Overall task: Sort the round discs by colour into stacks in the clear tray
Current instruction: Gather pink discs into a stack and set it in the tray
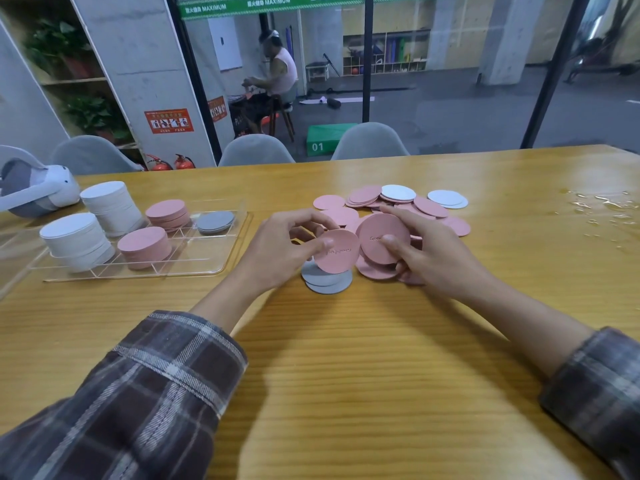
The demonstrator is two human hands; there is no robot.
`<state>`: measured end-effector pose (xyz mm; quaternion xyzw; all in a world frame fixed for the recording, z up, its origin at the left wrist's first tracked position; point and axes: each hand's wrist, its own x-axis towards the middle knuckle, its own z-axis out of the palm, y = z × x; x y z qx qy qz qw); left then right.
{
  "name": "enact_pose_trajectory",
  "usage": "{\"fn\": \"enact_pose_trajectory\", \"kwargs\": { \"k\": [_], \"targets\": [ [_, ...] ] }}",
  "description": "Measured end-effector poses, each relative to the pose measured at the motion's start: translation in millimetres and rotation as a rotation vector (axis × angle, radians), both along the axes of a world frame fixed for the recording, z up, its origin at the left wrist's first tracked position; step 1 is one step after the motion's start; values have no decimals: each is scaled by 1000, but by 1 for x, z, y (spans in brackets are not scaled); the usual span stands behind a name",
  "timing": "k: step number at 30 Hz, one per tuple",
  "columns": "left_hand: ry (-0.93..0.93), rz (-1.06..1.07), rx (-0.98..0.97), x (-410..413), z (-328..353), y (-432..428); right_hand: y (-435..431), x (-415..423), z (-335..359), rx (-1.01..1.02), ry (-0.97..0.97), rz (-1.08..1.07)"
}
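My left hand pinches a pink disc tilted up above two grey discs on the table. My right hand pinches another pink disc, also raised on edge. Behind them lies a loose pile of pink discs with white discs among them and more white discs at the right. The clear tray at the left holds two white stacks, two pink stacks and a low grey stack.
A white and grey headset lies at the table's far left behind the tray. Crumpled clear film sits at the right. Grey chairs stand along the far edge of the wooden table.
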<state>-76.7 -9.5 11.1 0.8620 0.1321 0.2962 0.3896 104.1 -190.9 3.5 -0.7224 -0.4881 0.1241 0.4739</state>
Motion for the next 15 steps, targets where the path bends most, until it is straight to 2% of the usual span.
{"fn": "enact_pose_trajectory", "kwargs": {
  "k": [8, 15],
  "targets": [
    [-51, -41, -49, 3, -2, -1, 1, 0, -1, -3, -49, 23],
    [-131, 87, -86, 14, -10, -19, 6, -6, -10, 12, 47, 136]
  ]
}}
